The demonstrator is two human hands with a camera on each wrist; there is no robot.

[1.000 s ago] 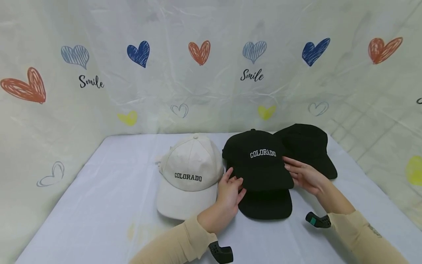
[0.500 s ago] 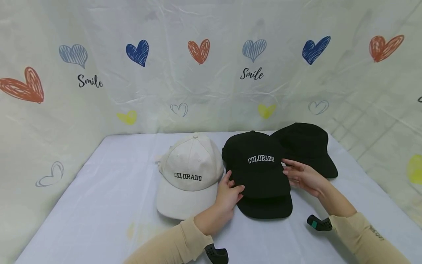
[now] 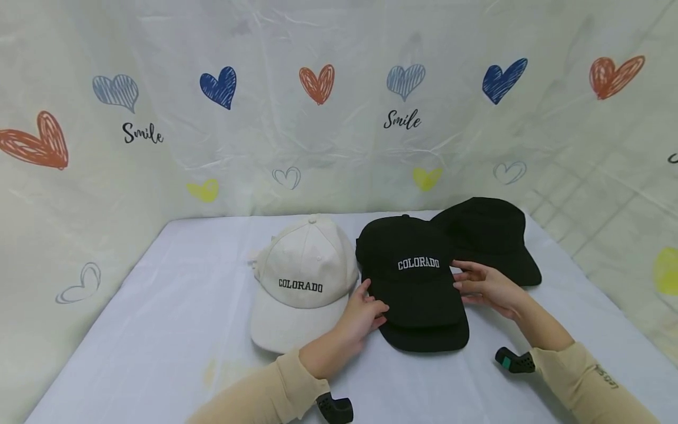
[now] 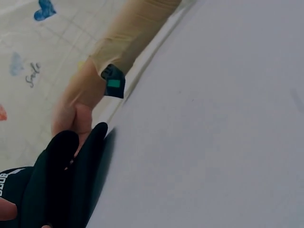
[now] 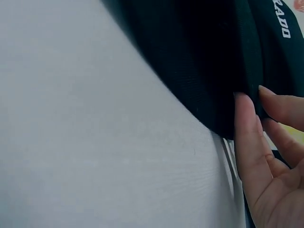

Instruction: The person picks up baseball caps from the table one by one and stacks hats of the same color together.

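A black baseball cap point(image 3: 418, 300) lettered COLORADO sits over a second black cap point(image 3: 431, 341), whose brim shows below the upper brim. My left hand point(image 3: 357, 318) pinches the upper brim's left edge, its thumb on top. At the right edge, my right hand point(image 3: 489, 290) pinches the same brim; in the right wrist view its fingers point(image 5: 247, 123) lie under the brim and the thumb above. From the left wrist view, the two brims point(image 4: 61, 180) stand a little apart at the front. The lower cap's crown is hidden.
To the left lies a cream COLORADO cap point(image 3: 304, 282), close to my left hand. Another black cap point(image 3: 487, 235) lies at the back right, partly behind the stacked ones. A white cloth point(image 3: 175, 306) covers the table, with a heart-printed sheet point(image 3: 349, 141) behind.
Both hands have lowered the upper black cap toward the front, so less of the lower brim shows. The cream cap and the black cap at the back right stay put.
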